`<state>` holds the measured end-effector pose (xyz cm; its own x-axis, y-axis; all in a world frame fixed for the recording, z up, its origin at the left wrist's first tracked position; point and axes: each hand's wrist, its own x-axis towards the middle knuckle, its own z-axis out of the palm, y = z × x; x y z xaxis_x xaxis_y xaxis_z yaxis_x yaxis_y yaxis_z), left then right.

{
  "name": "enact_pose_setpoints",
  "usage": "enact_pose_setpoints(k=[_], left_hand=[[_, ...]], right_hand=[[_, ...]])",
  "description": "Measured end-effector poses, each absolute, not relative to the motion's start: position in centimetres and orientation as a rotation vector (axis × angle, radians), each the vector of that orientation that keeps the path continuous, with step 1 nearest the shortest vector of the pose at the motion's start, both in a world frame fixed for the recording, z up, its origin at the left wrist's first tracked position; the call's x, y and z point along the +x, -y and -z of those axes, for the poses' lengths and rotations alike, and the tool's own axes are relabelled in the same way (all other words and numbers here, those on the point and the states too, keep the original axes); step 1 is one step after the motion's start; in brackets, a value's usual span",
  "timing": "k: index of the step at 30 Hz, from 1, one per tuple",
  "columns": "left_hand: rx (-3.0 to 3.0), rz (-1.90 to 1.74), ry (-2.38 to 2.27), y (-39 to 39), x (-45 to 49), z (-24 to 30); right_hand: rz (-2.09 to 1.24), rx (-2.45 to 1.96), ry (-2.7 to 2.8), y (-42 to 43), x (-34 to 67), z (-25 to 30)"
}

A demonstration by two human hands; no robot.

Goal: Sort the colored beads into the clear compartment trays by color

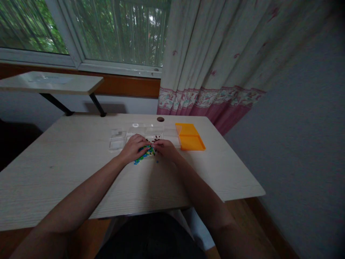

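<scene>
Both my hands rest on the pale wooden table (67, 172) over a small heap of tiny beads (142, 157), green, blue and yellow. My left hand (134, 146) lies curled over the left of the heap, fingers bent down onto the beads. My right hand (165, 147) sits just to the right, fingers pinched together at the heap's edge; what they hold is too small to see. A few dark beads (155, 139) lie just beyond the fingers, by clear plastic boxes (118, 139).
An orange tray (190, 137) lies right of the hands. More clear boxes (153, 132) stand behind them. A round cable hole (160, 119) is at the table's far edge. A raised shelf (51, 82) stands at the back left, below a window; a curtain (215, 64) hangs at the right.
</scene>
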<state>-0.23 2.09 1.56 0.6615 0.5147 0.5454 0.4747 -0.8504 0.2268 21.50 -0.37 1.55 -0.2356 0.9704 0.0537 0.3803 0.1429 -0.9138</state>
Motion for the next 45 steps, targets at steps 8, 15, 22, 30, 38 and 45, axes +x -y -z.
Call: enact_pose_setpoints(k=[8,15,22,30,38,45], left_hand=[[2.809,-1.023,-0.816,-2.49,-0.09,-1.18],[2.815,-1.005,-0.802,-2.36,0.02,-1.34],[2.77,-0.97,-0.857,-2.2,-0.17,-1.67],[2.687,-1.021,-0.86,-2.38,0.03,-1.26],[2.509,-1.142,-0.852,-2.83,0.0,-0.7],[2.367,-1.236,-0.846,-2.43,0.2,-1.17]], right_hand=[[-1.231,-1.335,1.649,0.36,21.5,-1.77],[-1.217,-1.275,1.699,0.61,21.37,-1.79],[-1.107,-1.269,1.764,0.92,20.94,-1.68],[-0.946,-1.248,1.85,0.79,20.89,-1.16],[-0.903,-1.267,1.844,0.73,21.07,-1.15],[-0.867,-1.285,1.852,1.04,20.76,-1.55]])
